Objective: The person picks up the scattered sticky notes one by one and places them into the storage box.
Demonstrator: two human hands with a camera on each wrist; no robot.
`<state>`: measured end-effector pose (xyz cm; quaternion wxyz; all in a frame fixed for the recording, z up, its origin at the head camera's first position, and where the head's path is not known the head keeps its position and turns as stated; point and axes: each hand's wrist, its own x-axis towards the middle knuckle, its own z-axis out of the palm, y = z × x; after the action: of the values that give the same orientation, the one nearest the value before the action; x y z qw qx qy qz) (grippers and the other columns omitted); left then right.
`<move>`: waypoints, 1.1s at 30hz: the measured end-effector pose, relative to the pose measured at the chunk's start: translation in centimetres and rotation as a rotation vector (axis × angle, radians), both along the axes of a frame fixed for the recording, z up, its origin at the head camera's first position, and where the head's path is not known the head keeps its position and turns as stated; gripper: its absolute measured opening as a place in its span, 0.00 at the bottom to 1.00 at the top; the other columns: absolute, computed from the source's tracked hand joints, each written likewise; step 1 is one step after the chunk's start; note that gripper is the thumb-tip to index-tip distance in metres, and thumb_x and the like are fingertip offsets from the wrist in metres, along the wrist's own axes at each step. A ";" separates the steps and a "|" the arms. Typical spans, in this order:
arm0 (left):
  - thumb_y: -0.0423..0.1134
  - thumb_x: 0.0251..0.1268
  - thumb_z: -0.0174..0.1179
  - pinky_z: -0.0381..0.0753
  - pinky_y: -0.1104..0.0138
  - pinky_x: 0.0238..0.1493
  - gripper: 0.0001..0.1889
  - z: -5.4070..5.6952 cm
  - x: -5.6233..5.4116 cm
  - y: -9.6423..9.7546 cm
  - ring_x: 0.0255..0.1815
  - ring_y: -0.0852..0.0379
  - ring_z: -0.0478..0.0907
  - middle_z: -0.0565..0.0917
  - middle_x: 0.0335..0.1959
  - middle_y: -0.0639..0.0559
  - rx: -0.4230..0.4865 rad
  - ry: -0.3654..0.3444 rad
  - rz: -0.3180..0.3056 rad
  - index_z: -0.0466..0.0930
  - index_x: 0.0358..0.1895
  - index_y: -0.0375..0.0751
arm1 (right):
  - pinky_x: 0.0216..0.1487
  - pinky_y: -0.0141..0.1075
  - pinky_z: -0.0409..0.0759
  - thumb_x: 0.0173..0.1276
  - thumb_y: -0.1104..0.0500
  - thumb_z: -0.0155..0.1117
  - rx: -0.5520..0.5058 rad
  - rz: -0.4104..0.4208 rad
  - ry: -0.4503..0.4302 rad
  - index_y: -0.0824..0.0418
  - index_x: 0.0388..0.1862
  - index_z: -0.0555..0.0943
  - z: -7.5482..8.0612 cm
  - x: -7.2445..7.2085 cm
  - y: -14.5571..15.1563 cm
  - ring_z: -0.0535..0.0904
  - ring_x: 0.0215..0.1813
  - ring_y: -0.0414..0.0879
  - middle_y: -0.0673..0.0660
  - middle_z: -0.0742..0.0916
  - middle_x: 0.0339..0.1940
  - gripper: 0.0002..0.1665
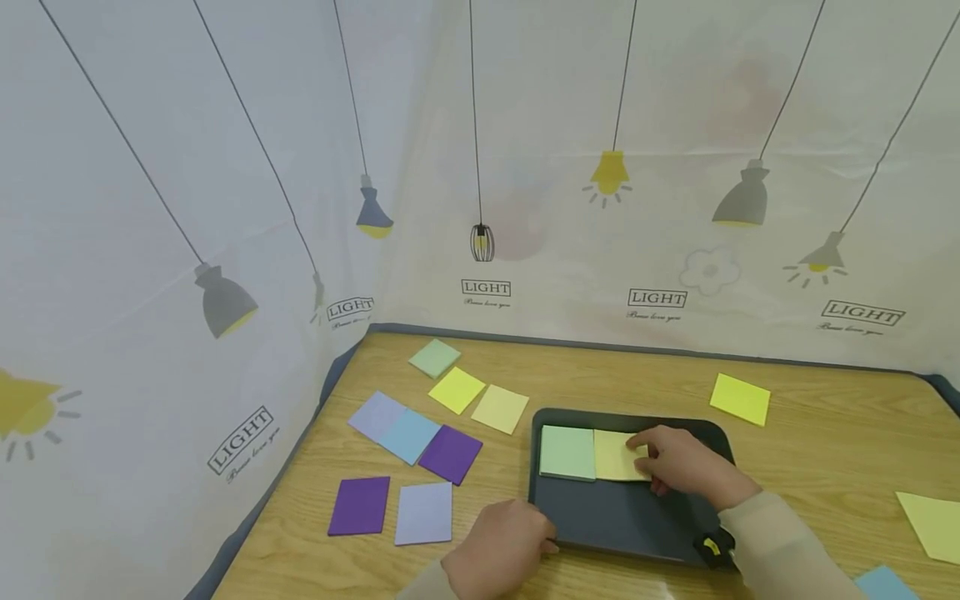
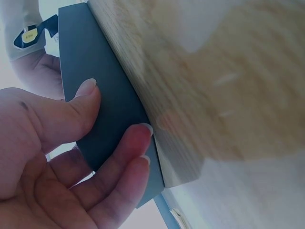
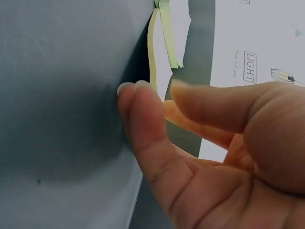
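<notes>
A dark grey tray lies on the table. My left hand holds it at its near left corner; the left wrist view shows the thumb and fingers against its outer wall. Inside the tray's far side, a pale green sticky note pad sits at the left. Right beside it lies a pale yellow sticky note pad. My right hand pinches this yellow pad at its right edge, and the right wrist view shows the pad's edge at the fingertips.
Left of the tray lie several loose pads: a green one, a bright yellow one, a blue one and a purple one among them. Another yellow pad lies behind right. A printed curtain encloses the table.
</notes>
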<state>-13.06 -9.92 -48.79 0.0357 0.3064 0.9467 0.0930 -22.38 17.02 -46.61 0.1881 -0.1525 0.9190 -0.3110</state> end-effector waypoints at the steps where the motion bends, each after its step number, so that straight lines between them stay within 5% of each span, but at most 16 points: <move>1: 0.45 0.66 0.68 0.71 0.76 0.25 0.08 0.0 0.0 0.0 0.25 0.72 0.76 0.83 0.21 0.66 0.000 0.001 0.000 0.89 0.27 0.56 | 0.27 0.37 0.80 0.71 0.68 0.59 0.008 0.001 0.002 0.72 0.61 0.79 0.0 0.0 0.0 0.80 0.23 0.45 0.56 0.79 0.25 0.21; 21: 0.45 0.66 0.68 0.72 0.76 0.24 0.08 -0.3 0.0 -0.1 0.26 0.72 0.77 0.84 0.21 0.66 0.003 0.014 0.013 0.90 0.27 0.56 | 0.25 0.38 0.71 0.73 0.65 0.55 0.101 0.013 0.001 0.68 0.61 0.80 -0.7 -0.7 -0.1 0.70 0.20 0.43 0.54 0.78 0.26 0.20; 30: 0.46 0.65 0.69 0.72 0.76 0.24 0.08 -0.6 0.0 -0.1 0.25 0.72 0.77 0.83 0.21 0.67 0.006 0.040 0.013 0.89 0.27 0.57 | 0.31 0.39 0.70 0.73 0.64 0.58 0.110 0.061 0.096 0.68 0.59 0.81 -0.2 -0.4 0.4 0.71 0.29 0.45 0.53 0.82 0.33 0.18; 33: 0.45 0.65 0.69 0.72 0.76 0.24 0.07 -0.5 0.0 -0.1 0.25 0.72 0.77 0.83 0.21 0.67 0.007 0.041 0.011 0.89 0.27 0.57 | 0.35 0.43 0.77 0.74 0.63 0.58 0.096 0.056 0.112 0.67 0.59 0.81 0.3 -0.2 0.9 0.78 0.34 0.47 0.55 0.85 0.38 0.17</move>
<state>-13.05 -10.03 -49.27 0.0148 0.3030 0.9486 0.0903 -22.61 17.89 -46.30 0.1520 -0.1860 0.9374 -0.2522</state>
